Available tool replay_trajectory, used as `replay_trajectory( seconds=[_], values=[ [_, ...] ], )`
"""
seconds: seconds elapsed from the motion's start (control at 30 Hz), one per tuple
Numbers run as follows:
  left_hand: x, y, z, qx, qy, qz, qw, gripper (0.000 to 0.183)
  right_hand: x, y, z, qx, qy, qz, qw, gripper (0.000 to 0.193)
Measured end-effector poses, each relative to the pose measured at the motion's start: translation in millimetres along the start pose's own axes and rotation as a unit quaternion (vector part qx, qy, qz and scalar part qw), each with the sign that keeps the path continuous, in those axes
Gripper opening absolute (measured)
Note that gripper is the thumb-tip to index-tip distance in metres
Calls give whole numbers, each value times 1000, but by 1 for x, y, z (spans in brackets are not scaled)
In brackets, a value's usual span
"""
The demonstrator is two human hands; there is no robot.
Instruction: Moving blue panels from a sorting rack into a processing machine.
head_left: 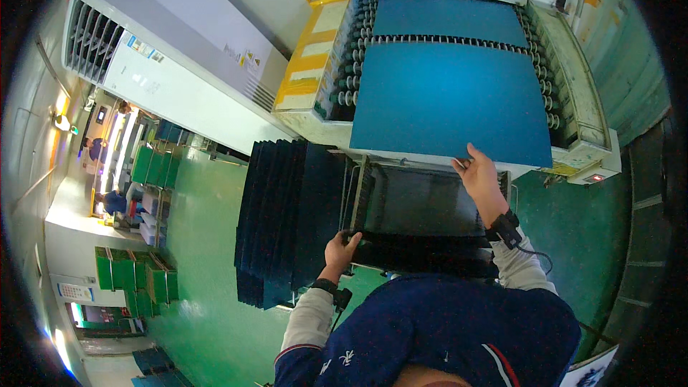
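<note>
A large blue panel (pixel 451 100) lies flat on the roller conveyor (pixel 347 79), its near edge reaching out over the front end. My right hand (pixel 479 175) is closed on that near edge, one digit on top of the panel and the others at the edge. Below the conveyor's end stands a dark slotted rack (pixel 363 197) with several dark panels (pixel 430 254) in its near part. My left hand (pixel 340 252) is closed at the rack's near left corner; its fingertips are partly hidden.
A second blue panel (pixel 448 18) lies farther back on the rollers. Left of the rack stands a row of dark panels (pixel 287 215). A tall white air conditioner (pixel 186 64) is at the upper left. Green racks (pixel 154 165) and people (pixel 111 203) are farther off.
</note>
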State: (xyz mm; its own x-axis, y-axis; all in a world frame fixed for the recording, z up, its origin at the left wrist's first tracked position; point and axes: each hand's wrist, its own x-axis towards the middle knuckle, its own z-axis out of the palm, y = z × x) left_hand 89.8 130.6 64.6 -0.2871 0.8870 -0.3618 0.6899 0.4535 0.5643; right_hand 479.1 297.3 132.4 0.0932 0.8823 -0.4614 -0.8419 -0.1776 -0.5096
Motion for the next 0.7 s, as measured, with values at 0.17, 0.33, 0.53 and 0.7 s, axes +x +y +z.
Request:
replay_trajectory(
  seconds=[0.17,0.33,0.53,0.7],
  values=[
    [6,-17,5,56,41,35,997,69,12,-1,-4,-39,-10,7,999,28],
    [6,0,5,2,28,24,999,68,13,-2,-13,-159,-88,83,980,38],
    [4,-10,8,30,24,-5,999,75,-20,54,-52,-605,-277,45,745,46],
    [-1,-2,-1,30,24,4,999,79,-58,86,-65,-795,-314,28,518,52]
  ],
)
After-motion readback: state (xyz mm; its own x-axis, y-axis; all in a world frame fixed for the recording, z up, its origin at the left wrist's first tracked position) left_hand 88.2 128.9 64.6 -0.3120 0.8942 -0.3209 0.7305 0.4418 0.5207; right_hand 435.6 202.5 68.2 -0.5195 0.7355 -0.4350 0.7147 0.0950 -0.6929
